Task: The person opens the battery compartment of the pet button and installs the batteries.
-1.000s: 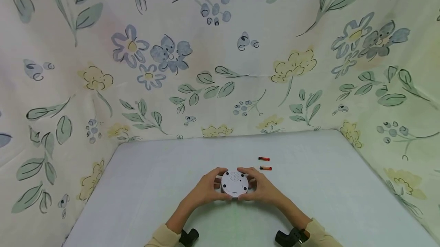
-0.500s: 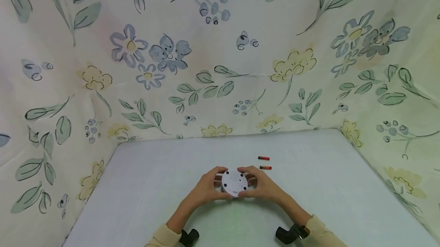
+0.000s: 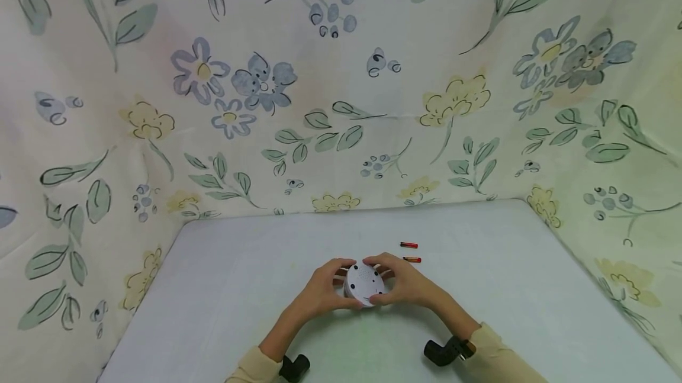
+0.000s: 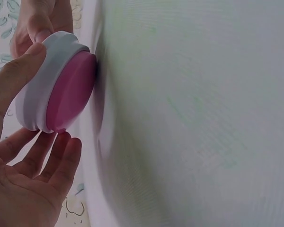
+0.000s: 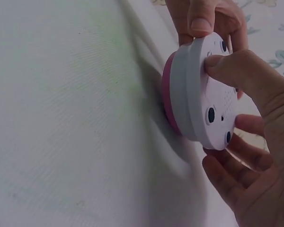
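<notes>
Flowery cloth [image 3: 341,87] hangs behind and beside a white table [image 3: 213,294]. From far off, I see a round toy-like thing [image 3: 364,282] near the middle of the table, between two hands. Little marks on its white face [image 5: 217,95] are too small for me to read. Two little red and black batteries, one far [image 3: 409,245] and one near [image 3: 412,259], lie past the right hand [image 3: 405,282], and I can't read any words on them either.

My head view shows mostly the white face, with dark round spots and tiny holes. My left wrist view shows the big pink side [image 4: 72,90], which the head view hides. My right wrist view shows the white face and just a strip of pink.

White points up and leans a bit to the right; pink points down at the table. It is round, so no way across is longest, and it is thinner from white to pink. I can't tell if it touches the table.

Thumb and fingers of the left hand [image 3: 321,289] curl round its left side. The right hand grips the other side, thumb on the white face.
</notes>
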A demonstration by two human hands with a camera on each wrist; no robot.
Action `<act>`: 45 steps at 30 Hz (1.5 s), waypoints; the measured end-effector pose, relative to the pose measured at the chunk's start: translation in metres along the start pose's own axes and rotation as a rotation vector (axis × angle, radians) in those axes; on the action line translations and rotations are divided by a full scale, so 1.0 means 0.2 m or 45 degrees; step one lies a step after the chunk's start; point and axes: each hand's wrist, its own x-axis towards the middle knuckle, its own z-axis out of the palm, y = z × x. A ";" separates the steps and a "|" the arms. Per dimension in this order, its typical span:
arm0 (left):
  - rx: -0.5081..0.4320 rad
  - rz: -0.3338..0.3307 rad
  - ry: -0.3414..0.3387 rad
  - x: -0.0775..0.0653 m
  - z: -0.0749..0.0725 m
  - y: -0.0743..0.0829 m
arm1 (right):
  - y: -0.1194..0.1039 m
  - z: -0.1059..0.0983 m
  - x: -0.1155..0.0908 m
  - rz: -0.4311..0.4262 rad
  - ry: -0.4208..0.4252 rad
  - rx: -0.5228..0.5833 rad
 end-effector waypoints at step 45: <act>0.044 -0.025 -0.051 0.06 0.01 0.09 | -0.03 0.01 0.01 -0.058 -0.091 0.107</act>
